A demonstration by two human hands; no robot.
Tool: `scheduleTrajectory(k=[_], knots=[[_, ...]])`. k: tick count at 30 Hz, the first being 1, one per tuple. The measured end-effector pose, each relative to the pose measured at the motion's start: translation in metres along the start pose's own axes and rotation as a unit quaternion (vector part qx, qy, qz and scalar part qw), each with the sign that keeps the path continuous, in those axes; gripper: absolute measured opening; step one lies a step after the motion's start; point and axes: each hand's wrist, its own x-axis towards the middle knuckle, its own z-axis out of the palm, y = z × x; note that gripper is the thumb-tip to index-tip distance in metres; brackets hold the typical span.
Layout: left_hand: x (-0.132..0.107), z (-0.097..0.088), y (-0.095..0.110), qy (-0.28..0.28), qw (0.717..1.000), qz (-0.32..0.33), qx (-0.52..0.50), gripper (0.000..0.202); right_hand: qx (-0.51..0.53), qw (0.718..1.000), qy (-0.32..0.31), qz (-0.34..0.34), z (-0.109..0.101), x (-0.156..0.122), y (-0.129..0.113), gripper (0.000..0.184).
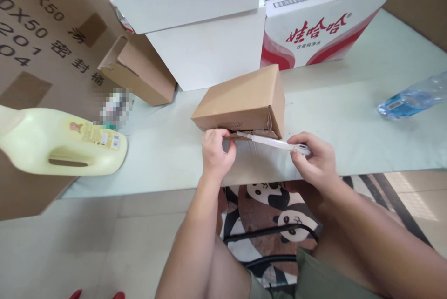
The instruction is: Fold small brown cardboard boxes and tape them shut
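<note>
A small brown cardboard box (244, 98) lies on the pale green table (349, 117) near its front edge. My left hand (216, 152) is closed, pinching the lower front edge of the box at its left corner. My right hand (314, 161) is closed round a white utility knife (270, 141), held flat with its tip against the front face of the box along the seam. Clear tape shows on the box's right front corner.
Two stacked white boxes (206, 38) and a red-and-white printed carton (324, 24) stand behind. An open brown box (139, 73) and a large brown carton (42, 57) are at the left, with a pale yellow jug (63, 143). A water bottle (414, 96) lies at the right.
</note>
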Motion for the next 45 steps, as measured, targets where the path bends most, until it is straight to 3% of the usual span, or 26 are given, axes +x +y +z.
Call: scheduleTrajectory(k=[26, 45], knots=[[0.0014, 0.0001, 0.0017, -0.03, 0.999, 0.009, -0.009, 0.016, 0.01, 1.0, -0.017, -0.012, 0.0002, -0.0007, -0.0002, 0.012], [0.0017, -0.0009, 0.0021, -0.004, 0.999, 0.047, -0.005, 0.02, 0.001, 0.999, -0.019, -0.027, 0.0009, -0.0006, 0.0015, 0.013]])
